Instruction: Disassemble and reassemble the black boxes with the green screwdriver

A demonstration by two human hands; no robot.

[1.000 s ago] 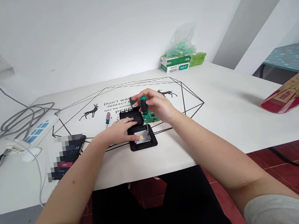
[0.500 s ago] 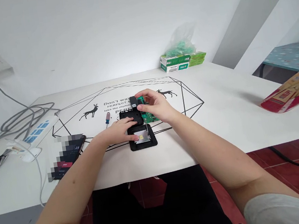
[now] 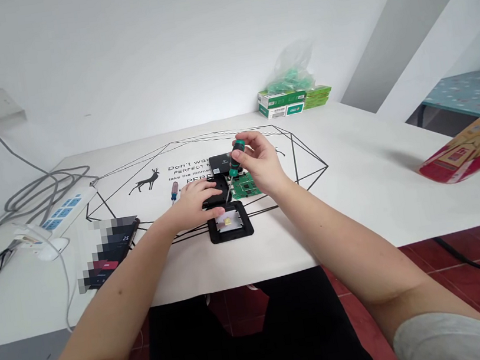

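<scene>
My right hand [image 3: 262, 165] grips a green-handled screwdriver [image 3: 234, 161], tilted, its tip pointing down-left above the table. My left hand [image 3: 198, 203] lies flat on a black casing part [image 3: 218, 189], fingers resting at the far edge of a black square device shell [image 3: 230, 228] that holds a silver plate with a small yellow pad. A green circuit board [image 3: 246, 186] lies just right of my left hand, under my right hand. Another black box [image 3: 221, 162] sits behind the screwdriver.
A small red-and-blue screwdriver [image 3: 173, 190] lies left of the parts. A phone [image 3: 111, 250] rests at the left, a power strip [image 3: 59, 212] with cables beyond it. Green boxes [image 3: 291, 100] stand at the back edge; a red-orange packet [image 3: 470, 147] is at the right.
My right hand has lifted the screwdriver off the silver plate and moved it up and back, tilting it. My left hand stays on the casing.
</scene>
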